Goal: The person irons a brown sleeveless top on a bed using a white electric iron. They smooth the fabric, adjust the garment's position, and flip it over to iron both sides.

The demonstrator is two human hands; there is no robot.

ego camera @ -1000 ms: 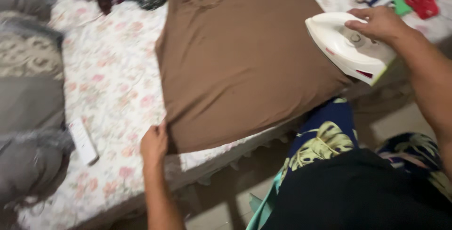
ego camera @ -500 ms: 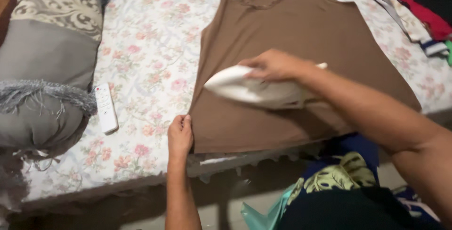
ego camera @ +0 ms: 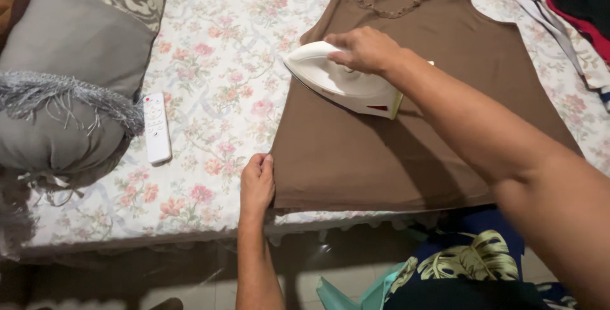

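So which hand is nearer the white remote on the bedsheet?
Left. The left hand pins the brown top's bottom corner, a short way right of the remote; the right hand grips the iron, farther off.

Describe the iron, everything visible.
The iron is white with a smooth plastic-looking shell, a small red mark low on its side and a yellow-green edge at the heel. It sits soleplate down on the brown sleeveless top, its pointed nose toward the top's left edge, over the upper left part of the garment. The right hand grips it from above. No cord shows.
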